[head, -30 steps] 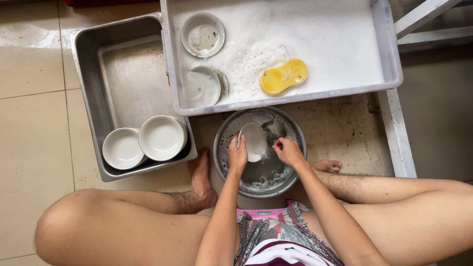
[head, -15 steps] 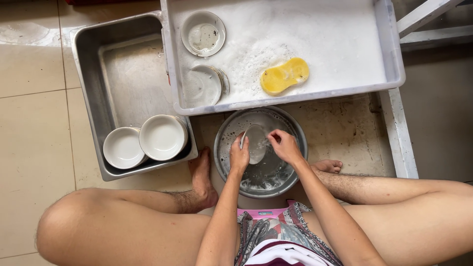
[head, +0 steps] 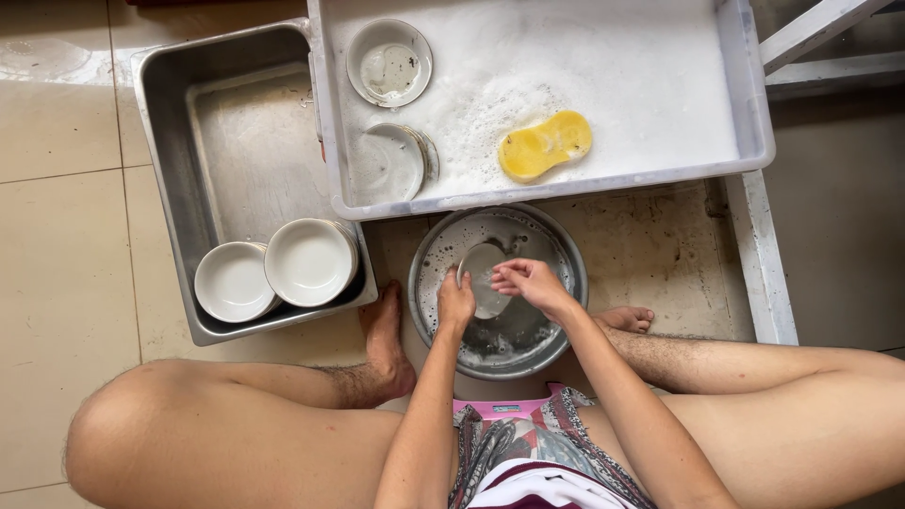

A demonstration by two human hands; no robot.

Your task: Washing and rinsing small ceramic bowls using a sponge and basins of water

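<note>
Over a round metal basin [head: 498,292] on the floor, the left hand [head: 455,303] clasps a small white dish [head: 483,279] by its rim; the right hand [head: 528,281] lies fingers-down on it; a firm rim grip should steady the slippery dish while rubbing.

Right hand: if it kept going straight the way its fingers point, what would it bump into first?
The right hand points leftward, so it would probably meet the small white dish it already touches, with the left hand just beyond. Depth is unclear.

Tiled floor [head: 66,283] under steel tray [head: 170,141], soapy tub [head: 754,113], round basin [head: 566,273].
</note>
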